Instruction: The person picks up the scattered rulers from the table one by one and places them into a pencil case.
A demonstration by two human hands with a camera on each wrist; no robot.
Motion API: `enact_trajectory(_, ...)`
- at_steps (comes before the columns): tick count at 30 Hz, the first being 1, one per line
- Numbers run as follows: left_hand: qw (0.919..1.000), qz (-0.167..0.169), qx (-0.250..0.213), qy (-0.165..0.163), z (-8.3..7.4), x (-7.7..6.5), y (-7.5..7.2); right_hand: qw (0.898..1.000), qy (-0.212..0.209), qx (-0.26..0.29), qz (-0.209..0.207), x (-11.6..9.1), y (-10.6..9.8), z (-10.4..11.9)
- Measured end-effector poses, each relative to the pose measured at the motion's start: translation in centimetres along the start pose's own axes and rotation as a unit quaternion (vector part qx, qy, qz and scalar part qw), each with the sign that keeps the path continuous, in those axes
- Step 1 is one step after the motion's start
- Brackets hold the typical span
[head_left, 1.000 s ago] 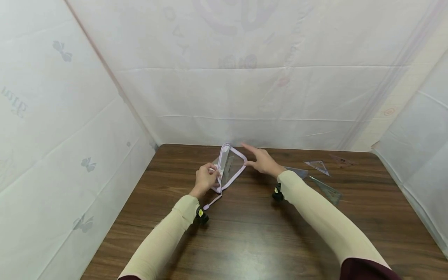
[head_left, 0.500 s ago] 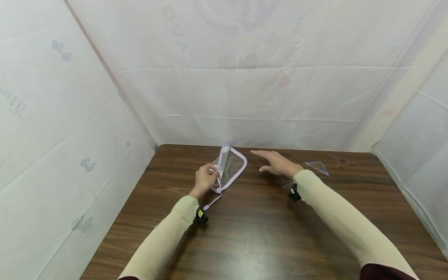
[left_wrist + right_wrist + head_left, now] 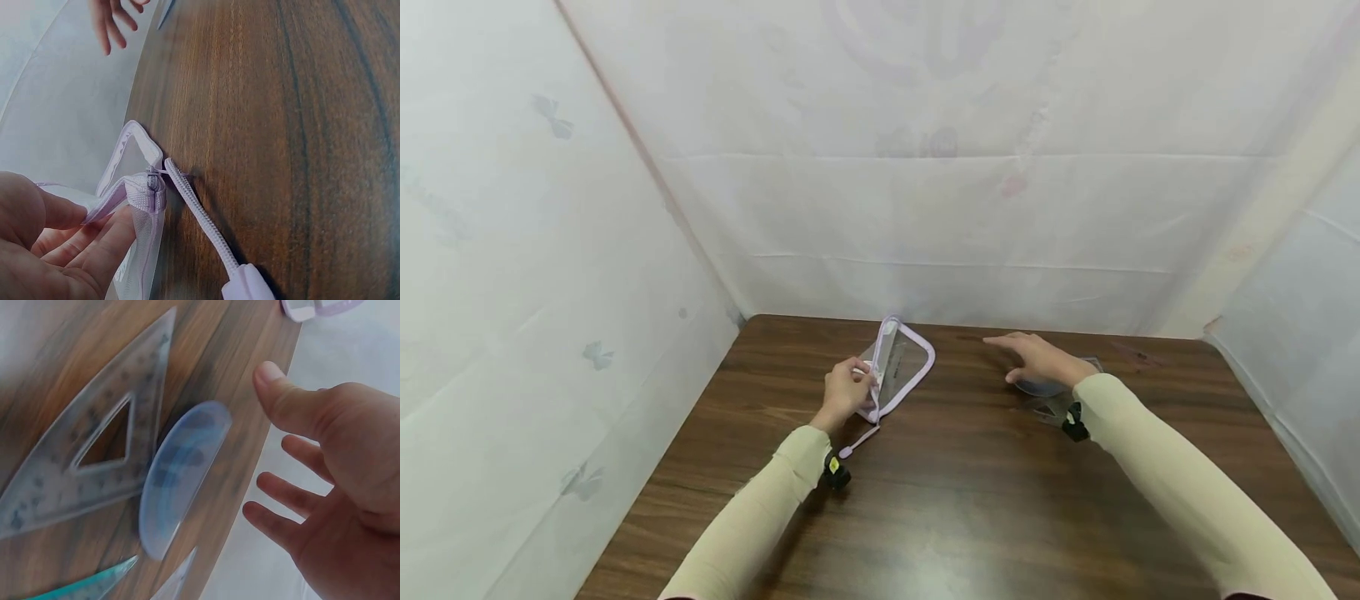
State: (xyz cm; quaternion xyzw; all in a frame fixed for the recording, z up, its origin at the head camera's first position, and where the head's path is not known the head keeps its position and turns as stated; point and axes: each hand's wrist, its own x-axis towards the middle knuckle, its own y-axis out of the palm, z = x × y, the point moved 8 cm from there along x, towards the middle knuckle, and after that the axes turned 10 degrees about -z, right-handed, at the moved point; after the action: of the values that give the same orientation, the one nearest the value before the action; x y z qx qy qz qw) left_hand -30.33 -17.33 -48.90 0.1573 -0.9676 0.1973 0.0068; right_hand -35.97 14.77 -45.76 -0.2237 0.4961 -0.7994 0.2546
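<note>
Pouch (image 3: 902,368) (left side partly hidden)

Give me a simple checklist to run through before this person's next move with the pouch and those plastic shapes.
1. Grip: the left hand pinches the edge of the pouch: ok.
2. Opening: the mouth of the pouch gapes: ok.
3. Clear way in: the cord trails outside the mouth: ok.
4. Free hand: the right hand holds nothing: ok.
5. Contact: the right hand on the protractor: not ok, the right wrist view shows a gap.
6. Separation: the protractor clear of the set square: cannot tell, their edges blur together.
</note>
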Motion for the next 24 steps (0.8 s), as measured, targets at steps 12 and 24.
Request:
enact_trajectory(12, 1.0000, -0.003, 0.003, -0.001, -0.1, 0.1, 0.1, 0.999, 0.031, -0.016, 0.027, -2.2, -0.4, -2.5)
enact_trajectory(24, 1.0000, 0.003, -0.003, 0.007, -0.4, 0.3, 0.6, 0.997, 0.072, 0.006, 0.027, -4.0, -0.7, -4.2)
